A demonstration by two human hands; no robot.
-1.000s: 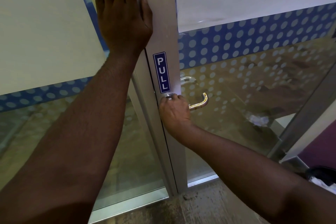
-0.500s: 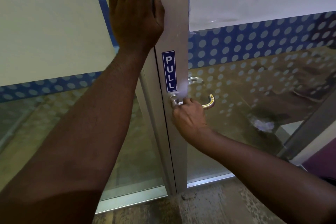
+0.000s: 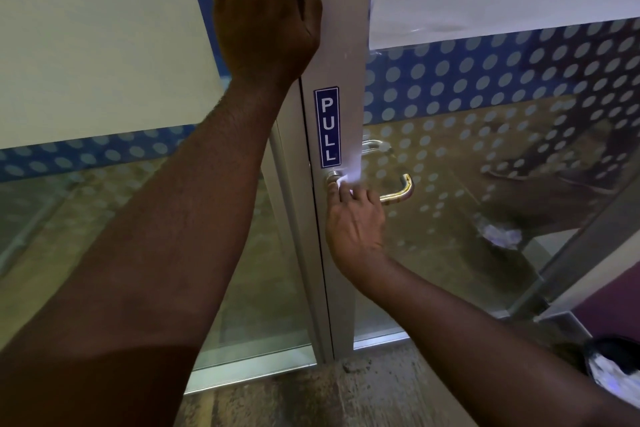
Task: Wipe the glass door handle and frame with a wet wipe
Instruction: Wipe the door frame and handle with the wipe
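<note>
Matte grey metal frame (image 3: 341, 55) bearing a blue PULL sticker (image 3: 327, 127). Left hand (image 3: 261, 15), at 12 o'clock, lies flat with straight fingers against the frame. Right hand (image 3: 355, 224) pinches a crumpled white wipe (image 3: 348, 180) against the base of the curved, polished handle (image 3: 398, 192), centre. Dotted film covers the glass (image 3: 485, 87).

Dim indoor light; soft overall blur; wide-angle bending at edges; reflections on glass (image 3: 485, 218); forearms shadowed.
</note>
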